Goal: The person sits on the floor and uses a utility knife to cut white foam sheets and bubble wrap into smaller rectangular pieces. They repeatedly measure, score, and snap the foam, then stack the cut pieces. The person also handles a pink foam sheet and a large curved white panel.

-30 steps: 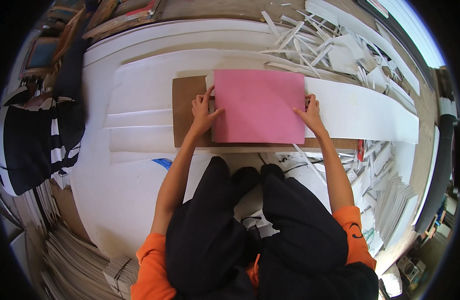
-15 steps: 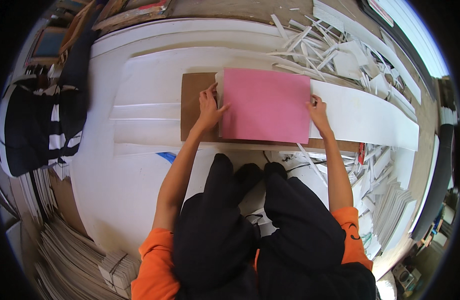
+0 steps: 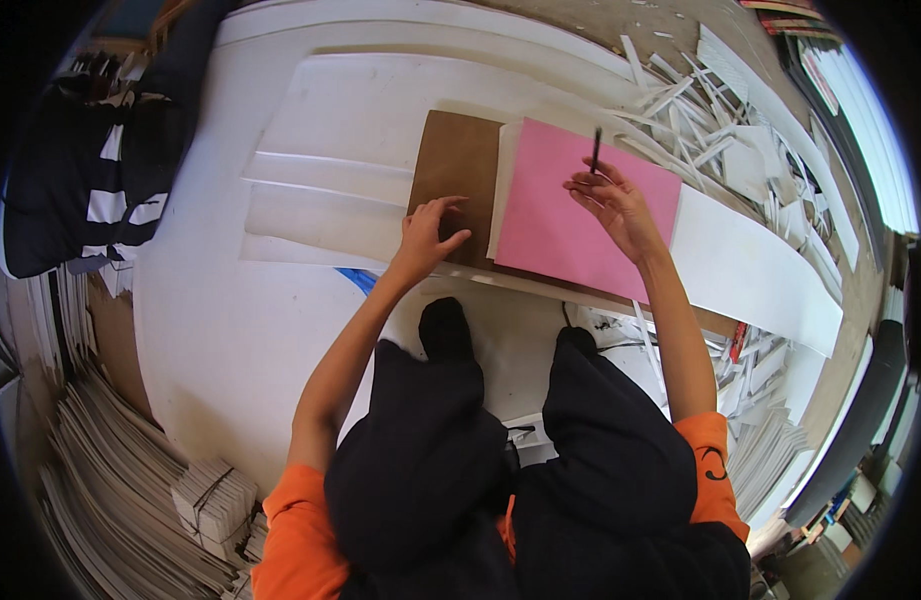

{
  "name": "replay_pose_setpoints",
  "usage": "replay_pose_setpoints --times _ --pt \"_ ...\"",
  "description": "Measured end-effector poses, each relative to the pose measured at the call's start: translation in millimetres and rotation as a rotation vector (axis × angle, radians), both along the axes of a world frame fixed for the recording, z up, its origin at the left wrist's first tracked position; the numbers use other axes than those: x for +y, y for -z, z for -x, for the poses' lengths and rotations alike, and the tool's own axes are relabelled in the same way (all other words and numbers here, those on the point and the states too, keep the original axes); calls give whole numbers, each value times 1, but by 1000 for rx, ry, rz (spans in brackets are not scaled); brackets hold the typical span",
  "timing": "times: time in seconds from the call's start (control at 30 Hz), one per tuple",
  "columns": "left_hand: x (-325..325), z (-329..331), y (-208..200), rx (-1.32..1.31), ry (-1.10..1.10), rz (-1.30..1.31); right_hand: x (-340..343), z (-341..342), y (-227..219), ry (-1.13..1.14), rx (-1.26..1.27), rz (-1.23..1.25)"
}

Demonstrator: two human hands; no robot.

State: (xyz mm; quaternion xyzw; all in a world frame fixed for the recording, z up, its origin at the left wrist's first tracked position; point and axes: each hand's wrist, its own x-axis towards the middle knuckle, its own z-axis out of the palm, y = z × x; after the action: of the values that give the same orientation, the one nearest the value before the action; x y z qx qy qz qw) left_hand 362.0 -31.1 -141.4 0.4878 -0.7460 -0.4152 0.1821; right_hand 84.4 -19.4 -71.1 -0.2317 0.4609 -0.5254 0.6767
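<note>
A pink rectangular sheet (image 3: 550, 200) lies on a brown board (image 3: 450, 160), with a long white sheet (image 3: 750, 260) running out to the right from beneath it. My right hand (image 3: 620, 210) is raised over the pink sheet, its fingers pinching a slim dark pen (image 3: 596, 150) that points upward. Over the lower part of the brown board's left portion, my left hand (image 3: 430, 235) is open and holds nothing, with fingers loosely bent and thumb apart.
White offcut strips (image 3: 720, 140) pile up at the far right. A red-handled tool (image 3: 738, 342) lies among scraps near the board's right end. Stacked strips (image 3: 120, 510) and a tied bundle (image 3: 215, 500) stand at lower left. A dark-clothed person (image 3: 80, 170) is at the left.
Both hands have let go of the pink sheet's edges. My right hand has risen over the sheet and now shows a pen. The view has turned, so the sheets appear tilted.
</note>
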Motion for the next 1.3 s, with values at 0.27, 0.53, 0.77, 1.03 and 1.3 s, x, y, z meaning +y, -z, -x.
replay_pose_setpoints --times 0.27,0.53,0.77,1.03,1.3 --pt "30 12 1 -156 -83 277 -28 -41 31 -349 514 51" --pt "37 21 7 -201 -152 295 -4 -66 29 -576 889 234" --pt "36 21 3 -175 -138 240 -9 -67 30 -771 933 304" --pt "38 24 7 -207 -167 263 -7 -67 41 -776 1027 556" --pt "35 24 7 -199 -154 268 -2 -77 39 -786 1143 503"
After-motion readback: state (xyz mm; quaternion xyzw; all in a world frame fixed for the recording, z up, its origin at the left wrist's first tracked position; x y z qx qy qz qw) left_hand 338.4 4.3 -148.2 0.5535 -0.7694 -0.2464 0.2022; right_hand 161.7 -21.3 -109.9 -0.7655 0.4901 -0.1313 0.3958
